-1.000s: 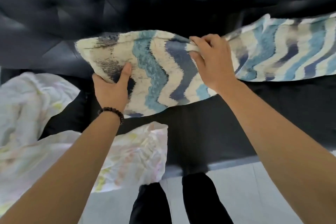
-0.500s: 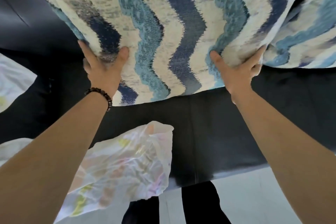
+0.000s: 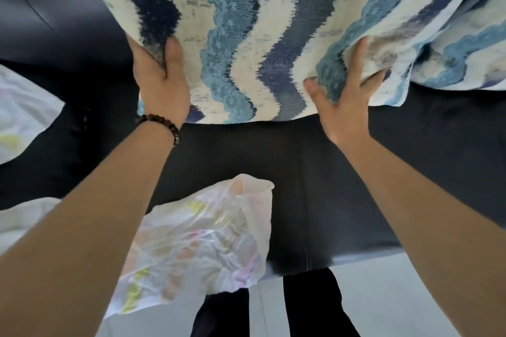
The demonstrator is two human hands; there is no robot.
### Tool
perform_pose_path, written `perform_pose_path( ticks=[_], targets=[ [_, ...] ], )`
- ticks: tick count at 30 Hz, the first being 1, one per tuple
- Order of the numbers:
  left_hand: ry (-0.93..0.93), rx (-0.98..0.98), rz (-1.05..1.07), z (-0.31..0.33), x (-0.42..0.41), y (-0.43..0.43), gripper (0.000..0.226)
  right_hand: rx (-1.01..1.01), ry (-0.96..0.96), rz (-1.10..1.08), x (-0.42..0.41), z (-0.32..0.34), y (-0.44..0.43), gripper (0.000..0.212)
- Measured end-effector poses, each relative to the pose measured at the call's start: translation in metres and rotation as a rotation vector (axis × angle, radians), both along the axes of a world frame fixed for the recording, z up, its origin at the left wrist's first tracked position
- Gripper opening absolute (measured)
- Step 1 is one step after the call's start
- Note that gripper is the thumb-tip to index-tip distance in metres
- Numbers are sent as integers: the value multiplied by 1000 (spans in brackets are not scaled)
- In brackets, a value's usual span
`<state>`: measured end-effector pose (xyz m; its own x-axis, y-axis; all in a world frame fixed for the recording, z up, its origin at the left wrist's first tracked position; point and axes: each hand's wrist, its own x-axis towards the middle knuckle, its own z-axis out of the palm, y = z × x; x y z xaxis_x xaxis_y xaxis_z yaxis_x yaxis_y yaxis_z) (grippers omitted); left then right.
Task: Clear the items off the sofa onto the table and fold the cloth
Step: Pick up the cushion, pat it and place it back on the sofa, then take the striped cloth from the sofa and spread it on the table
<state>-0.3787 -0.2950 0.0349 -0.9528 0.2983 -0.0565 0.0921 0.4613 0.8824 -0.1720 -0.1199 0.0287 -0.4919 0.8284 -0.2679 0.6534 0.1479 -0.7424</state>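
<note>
Black sofa point(image 3: 315, 172); left hand point(image 3: 161, 85), right hand point(image 3: 342, 107) hold striped cushion point(image 3: 246, 30).

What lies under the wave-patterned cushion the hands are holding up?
Below the cushion, held by the left hand and right hand, only black sofa seat shows; whatever is behind the cushion is covered.
</note>
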Motion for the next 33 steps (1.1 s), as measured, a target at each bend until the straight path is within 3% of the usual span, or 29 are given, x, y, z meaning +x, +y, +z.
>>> perform_pose_path(
  ticks=[3,7,11,16,20,22,24,27,30,33],
  targets=[
    [-50,-86,-64,-10,-12,-5,83,16,-54,8,-9,-6,8,99],
    [22,-60,-16,5,4,-13,56,97,37,-68,-5,2,3,91],
    [162,29,94,19,27,-11,35,304,97,-76,0,3,-6,73],
    [-69,-160,-134,-5,2,-16,46,230,-285,266,9,-16,19,75],
    [-67,-153,-228,13,0,-36,54,222,-365,200,14,6,-9,86],
    [28,-327,-366,21,13,-67,61,213,-385,205,17,14,-47,85],
    [45,-576,-457,24,34,-115,69,259,-340,353,20,19,-96,85],
    [18,-758,-401,31,67,-199,67,288,-226,675,15,12,-172,85],
    [195,-977,-375,40,76,-287,82,288,-140,956,-1,-4,-244,94],
    [154,-1194,-348,53,73,-364,107,295,-286,1230,-4,-27,-297,111]
  ],
)
